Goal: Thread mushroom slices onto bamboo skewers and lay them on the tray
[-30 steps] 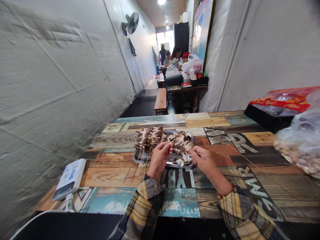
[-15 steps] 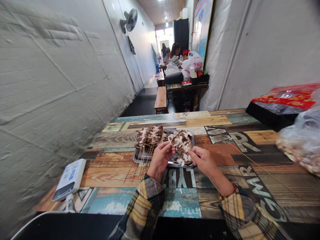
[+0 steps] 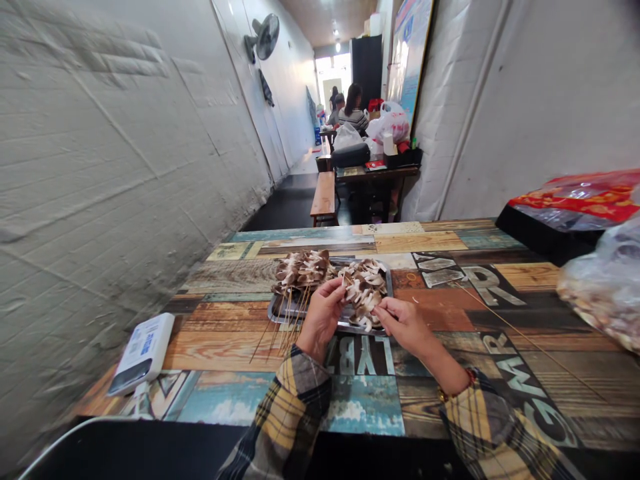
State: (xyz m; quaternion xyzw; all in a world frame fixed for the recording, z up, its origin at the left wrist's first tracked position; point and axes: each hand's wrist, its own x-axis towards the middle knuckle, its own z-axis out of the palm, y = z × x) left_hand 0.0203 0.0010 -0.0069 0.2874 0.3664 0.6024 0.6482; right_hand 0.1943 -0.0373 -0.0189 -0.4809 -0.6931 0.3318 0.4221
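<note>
A metal tray (image 3: 278, 311) on the patterned table holds a bundle of mushroom skewers (image 3: 301, 270) at its left and a pile of loose sliced mushrooms (image 3: 364, 285) at its right. My left hand (image 3: 323, 319) is closed in a pinch on a mushroom piece at the near side of the pile. My right hand (image 3: 404, 323) is closed too, its fingertips at the pile's near right edge, pinching a thin bamboo skewer (image 3: 520, 333) that runs off to the right across the table.
A white digital scale (image 3: 143, 352) lies at the table's left edge by the brick wall. At the right stand a clear bag of mushrooms (image 3: 603, 293) and a black tray with a red bag (image 3: 565, 210). Beyond are a bench (image 3: 323, 193), another table and seated people.
Both hands have crept slightly forward and closer together at the mushroom pile. The camera has shifted a little.
</note>
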